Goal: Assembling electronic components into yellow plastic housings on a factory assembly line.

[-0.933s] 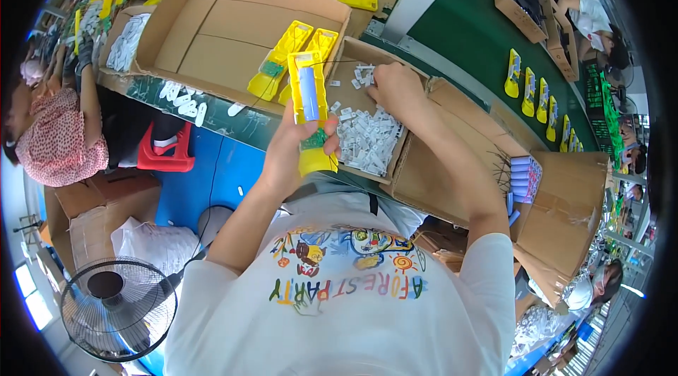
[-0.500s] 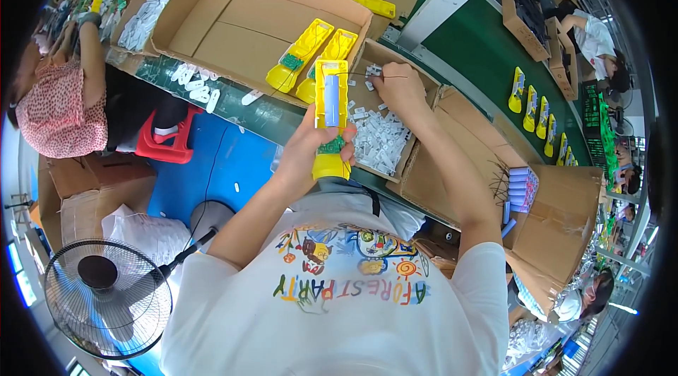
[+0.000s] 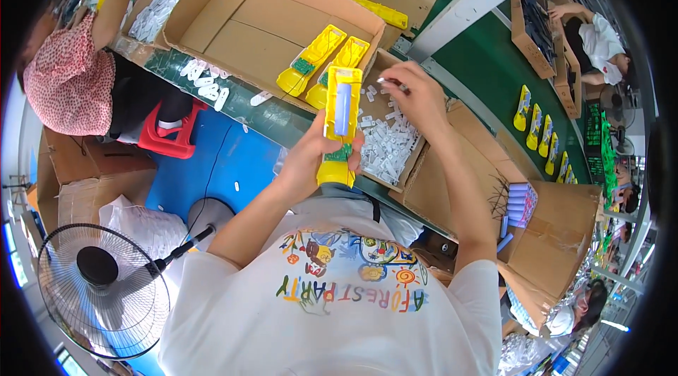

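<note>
My left hand (image 3: 308,158) is wrapped round the lower half of a yellow plastic housing (image 3: 332,136), held upright in front of my chest. Inside the housing lie a blue-purple cylindrical battery (image 3: 344,109) and, below it, a small green circuit board (image 3: 340,154). Above a carton of loose white plastic pieces (image 3: 387,148), my right hand (image 3: 418,97) is closed, with a small white piece (image 3: 383,81) showing at its fingertips. Two more yellow housings, one of them a housing with a green board (image 3: 314,58), rest in the large carton (image 3: 244,12) beyond.
Several purple batteries (image 3: 520,199) with wires stand in a carton at the right. Filled yellow housings (image 3: 534,125) line the green bench. White oval parts (image 3: 206,86) lie along the near table edge. A black fan (image 3: 99,280) and another person (image 3: 74,86) are at the left.
My right hand has drawn back slightly right and down and now shows a white piece at its fingertips. The wire that stretched toward it no longer shows. The left hand keeps its hold.
</note>
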Available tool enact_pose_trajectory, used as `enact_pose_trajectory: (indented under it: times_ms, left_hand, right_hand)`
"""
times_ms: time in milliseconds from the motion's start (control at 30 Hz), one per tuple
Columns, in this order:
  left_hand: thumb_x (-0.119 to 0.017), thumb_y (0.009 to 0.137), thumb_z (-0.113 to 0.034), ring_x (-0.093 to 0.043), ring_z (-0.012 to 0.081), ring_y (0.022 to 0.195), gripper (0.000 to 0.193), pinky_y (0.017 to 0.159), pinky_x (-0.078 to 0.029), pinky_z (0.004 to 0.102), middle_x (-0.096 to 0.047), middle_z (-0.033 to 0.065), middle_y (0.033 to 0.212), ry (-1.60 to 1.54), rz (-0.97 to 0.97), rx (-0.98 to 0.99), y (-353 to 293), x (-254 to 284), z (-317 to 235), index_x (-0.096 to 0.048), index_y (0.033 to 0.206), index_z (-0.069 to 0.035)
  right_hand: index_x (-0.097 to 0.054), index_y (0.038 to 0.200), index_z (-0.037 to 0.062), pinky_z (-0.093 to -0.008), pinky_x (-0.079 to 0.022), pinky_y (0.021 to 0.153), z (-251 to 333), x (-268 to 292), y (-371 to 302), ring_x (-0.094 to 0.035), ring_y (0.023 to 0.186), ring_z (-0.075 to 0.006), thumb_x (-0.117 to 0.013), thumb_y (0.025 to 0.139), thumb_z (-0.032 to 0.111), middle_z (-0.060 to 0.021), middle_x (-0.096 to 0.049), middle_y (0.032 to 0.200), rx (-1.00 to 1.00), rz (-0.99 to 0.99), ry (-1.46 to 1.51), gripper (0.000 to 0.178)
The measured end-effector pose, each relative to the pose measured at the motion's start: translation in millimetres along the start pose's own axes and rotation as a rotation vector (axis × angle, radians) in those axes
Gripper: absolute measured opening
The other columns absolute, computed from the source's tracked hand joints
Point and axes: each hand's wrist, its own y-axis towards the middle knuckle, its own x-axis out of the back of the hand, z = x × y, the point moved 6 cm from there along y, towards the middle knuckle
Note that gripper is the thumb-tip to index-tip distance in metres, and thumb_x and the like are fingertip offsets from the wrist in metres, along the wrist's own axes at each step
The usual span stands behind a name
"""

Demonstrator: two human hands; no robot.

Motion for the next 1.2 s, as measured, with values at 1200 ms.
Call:
enact_pose_trajectory:
  times_ms: [1200]
  left_hand:
    - [-0.044, 0.098, -0.028, -0.059, 0.0199, 0.064, 0.039, 0.061, -0.05, 0.0316, -0.056, 0.0109, 0.086, 0.257, -0.085, -0.034, 1.3, -11.6, -1.6, -0.03, 0.129, -0.01]
  right_hand:
    - [-0.062, 0.089, 0.0021, -0.0273, -0.048, 0.058, -1.5, 40.1, -28.5, -0.06, 0.064, -0.0121, -0.062, 0.086, 0.012, -0.0025, -0.064, 0.074, -0.283, -0.103, 0.227, 0.01]
